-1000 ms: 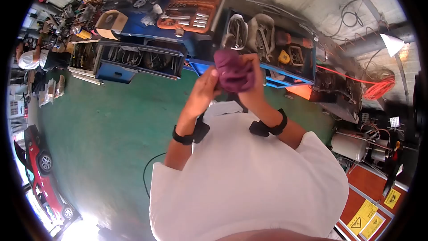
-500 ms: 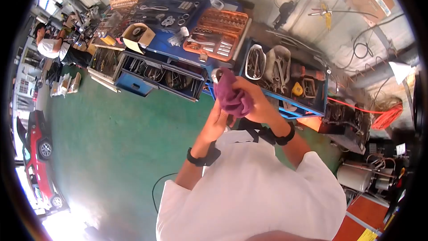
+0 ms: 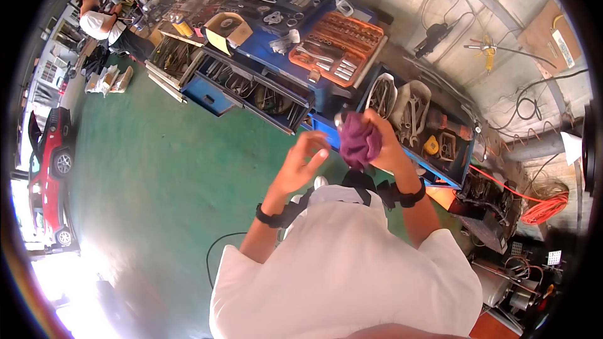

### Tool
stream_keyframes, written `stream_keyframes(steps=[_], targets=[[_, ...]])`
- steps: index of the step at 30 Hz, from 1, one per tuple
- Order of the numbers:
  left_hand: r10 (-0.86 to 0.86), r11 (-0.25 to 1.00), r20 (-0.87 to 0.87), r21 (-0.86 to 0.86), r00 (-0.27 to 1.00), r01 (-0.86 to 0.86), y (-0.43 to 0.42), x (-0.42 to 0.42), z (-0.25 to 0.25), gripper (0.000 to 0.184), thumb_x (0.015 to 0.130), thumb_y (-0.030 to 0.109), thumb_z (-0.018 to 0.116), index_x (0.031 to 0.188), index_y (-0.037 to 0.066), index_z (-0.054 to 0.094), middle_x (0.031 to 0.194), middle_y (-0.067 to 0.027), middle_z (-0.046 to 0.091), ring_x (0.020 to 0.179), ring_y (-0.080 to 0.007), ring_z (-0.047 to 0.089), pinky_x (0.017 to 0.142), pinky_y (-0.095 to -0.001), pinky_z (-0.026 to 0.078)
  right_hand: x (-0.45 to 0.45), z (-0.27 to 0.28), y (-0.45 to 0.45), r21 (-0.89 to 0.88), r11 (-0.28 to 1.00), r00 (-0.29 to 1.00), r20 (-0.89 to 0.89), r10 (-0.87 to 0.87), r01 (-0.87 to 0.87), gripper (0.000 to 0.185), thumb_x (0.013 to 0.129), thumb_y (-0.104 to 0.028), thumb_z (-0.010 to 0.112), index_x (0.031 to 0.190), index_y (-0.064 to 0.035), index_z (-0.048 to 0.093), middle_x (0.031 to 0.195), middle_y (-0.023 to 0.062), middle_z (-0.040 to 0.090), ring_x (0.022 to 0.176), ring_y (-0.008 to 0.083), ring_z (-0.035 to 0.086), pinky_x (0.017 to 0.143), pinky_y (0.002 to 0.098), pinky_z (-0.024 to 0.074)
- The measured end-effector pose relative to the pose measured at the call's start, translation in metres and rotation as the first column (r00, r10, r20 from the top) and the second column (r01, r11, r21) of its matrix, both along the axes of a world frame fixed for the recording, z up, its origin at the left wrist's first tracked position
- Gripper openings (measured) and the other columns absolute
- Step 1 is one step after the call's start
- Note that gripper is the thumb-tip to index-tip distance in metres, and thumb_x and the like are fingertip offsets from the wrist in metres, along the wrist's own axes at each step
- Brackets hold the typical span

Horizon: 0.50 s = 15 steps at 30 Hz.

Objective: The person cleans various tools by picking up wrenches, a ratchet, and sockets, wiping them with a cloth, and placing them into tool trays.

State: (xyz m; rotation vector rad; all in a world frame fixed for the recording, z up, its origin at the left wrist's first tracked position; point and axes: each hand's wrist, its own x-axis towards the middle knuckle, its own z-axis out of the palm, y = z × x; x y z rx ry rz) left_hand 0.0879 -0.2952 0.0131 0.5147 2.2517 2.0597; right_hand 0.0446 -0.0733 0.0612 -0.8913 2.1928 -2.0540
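- Blown-out glare lower left, paling the smooth green floor (image 3: 157, 176).
- Strong fisheye bowing; black corners.
- Bare left hand (image 3: 301, 163): fingers slightly blurred.

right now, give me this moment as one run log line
right hand: holding purple cloth | left hand: open, apart from cloth

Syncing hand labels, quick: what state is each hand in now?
Left hand: open, holding nothing visible.
Right hand: closed, holding a crumpled purple fabric cloth.
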Motion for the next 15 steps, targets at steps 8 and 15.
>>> stream_keyframes(steps=[8, 15], targets=[[-0.029, 0.998, -0.080, -0.057, 0.996, 0.024, -0.020, 0.002, 0.027, 0.037, 0.083, 0.003, 0.072, 0.118, -0.003, 0.061, 0.108, -0.0113, 0.061, 0.097, -0.0211, 0.063, 0.085, -0.0337, 0.055, 0.019, -0.005, -0.027, 0.317, 0.916, 0.965, -0.009, 0.262, -0.245, 0.038, 0.065, -0.009, 0.081, 0.089, -0.0057, 0.051, 0.080, 0.0112, 0.061, 0.073, 0.0316, 0.061, 0.062, 0.0367, 0.0459], [0.086, 0.996, 0.083, 0.017, 0.993, -0.088, -0.021, 0.019, 0.032, 0.041, 0.074, 0.002, 0.079, 0.113, -0.001, 0.067, 0.105, -0.0106, 0.062, 0.098, -0.0205, 0.065, 0.093, -0.0351, 0.056, 0.006, 0.003, -0.020, 0.424, 0.862, 0.921, -0.136, 0.364, -0.278, 0.040, 0.064, -0.007, 0.080, 0.091, -0.0055, 0.050, 0.082, 0.0105, 0.059, 0.076, 0.0330, 0.060, 0.065, 0.0378, 0.0456]])
